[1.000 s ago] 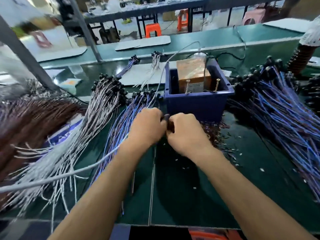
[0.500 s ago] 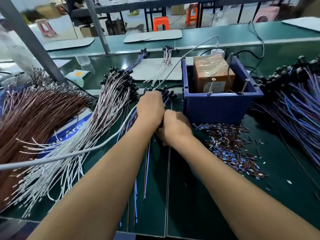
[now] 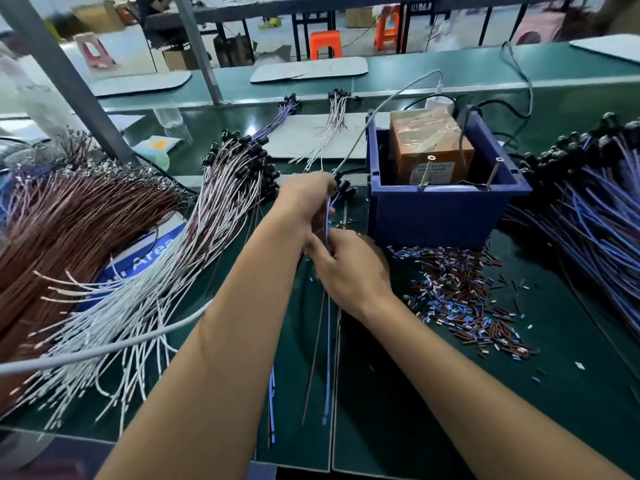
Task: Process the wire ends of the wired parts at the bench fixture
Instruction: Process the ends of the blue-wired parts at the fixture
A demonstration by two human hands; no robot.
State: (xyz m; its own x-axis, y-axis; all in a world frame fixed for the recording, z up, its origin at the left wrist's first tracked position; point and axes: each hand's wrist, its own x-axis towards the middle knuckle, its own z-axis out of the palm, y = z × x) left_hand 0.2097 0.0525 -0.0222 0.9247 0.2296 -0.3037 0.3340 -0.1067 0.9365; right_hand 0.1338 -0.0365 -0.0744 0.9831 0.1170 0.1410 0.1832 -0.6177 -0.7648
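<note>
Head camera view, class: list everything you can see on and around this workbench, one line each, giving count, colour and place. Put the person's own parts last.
Bin: one, blue, bench centre-right.
Box: one, brown, taped, inside the bin.
Insulation scraps: many, brown, blue and white, in front of the bin.
Brown wires: large pile, far left.
White wires: large bundle, black caps at the far end, left of the arms.
Blue wires: large pile, far right.
Grey cable: one, across the left side.
Stools: two, orange, background.
Left hand: holds thin wires.
Right hand: holds the same wires lower down.
</note>
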